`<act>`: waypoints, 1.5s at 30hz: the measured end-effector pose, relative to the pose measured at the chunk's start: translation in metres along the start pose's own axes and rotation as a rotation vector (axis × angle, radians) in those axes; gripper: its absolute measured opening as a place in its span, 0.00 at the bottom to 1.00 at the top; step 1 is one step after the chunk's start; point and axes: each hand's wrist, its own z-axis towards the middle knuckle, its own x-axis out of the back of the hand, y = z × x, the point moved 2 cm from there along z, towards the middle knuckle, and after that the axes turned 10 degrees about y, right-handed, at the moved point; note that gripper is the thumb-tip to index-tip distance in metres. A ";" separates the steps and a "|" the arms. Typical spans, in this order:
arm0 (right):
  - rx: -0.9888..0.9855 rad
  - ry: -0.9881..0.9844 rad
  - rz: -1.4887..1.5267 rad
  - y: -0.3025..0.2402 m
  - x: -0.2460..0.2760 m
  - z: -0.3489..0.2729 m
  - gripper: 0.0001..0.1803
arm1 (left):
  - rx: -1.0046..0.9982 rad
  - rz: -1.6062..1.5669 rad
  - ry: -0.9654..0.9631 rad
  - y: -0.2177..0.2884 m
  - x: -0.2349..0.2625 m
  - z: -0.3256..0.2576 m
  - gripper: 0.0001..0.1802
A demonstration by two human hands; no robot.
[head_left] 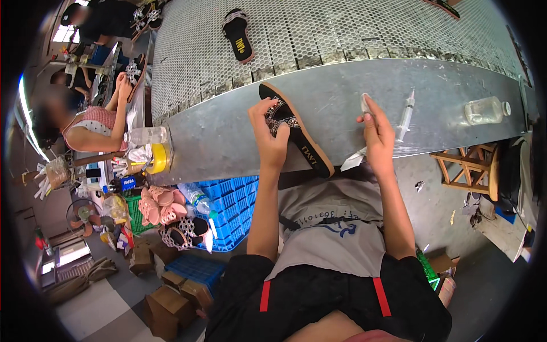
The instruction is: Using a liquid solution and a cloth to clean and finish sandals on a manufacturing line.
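One black sandal (296,130) with a beaded strap and a tan-edged sole lies at the near edge of the grey metal ledge (444,91), its long axis running on a slant: one end points up and to the person's left toward the perforated conveyor belt (342,34), the other end hangs down and to the right over the ledge's front edge. The left hand (270,128) is closed on the strap side of the sandal, fingers curled over the beading, so this hand is the one on the shoe. The right hand (376,128) is apart from it, off to the sandal's right, with fingers pinched together on a small pale piece (364,102) held upright (too small to tell what it is).

Just beyond the right hand a syringe (406,117) lies on the ledge, and farther toward the ledge's right end a clear plastic bottle (484,110) rests on its side. A scrap of white paper (354,159) pokes out at the front edge between sandal and right hand. Up on the belt sits a second black sandal (239,41). At the ledge's left end stand a clear jar (147,137) and a yellow tape roll (159,158); beside them another person's arm (99,131) works at a further sandal.
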 end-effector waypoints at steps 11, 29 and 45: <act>-0.063 -0.021 0.007 -0.003 -0.001 0.002 0.21 | 0.207 -0.339 0.051 -0.015 0.020 -0.009 0.31; 0.424 -0.612 -0.247 -0.090 -0.099 -0.010 0.27 | 0.215 -0.492 0.200 -0.025 0.007 -0.013 0.17; 0.769 -0.453 -0.809 -0.094 -0.113 -0.027 0.32 | 0.337 -0.696 0.164 -0.023 0.006 -0.007 0.15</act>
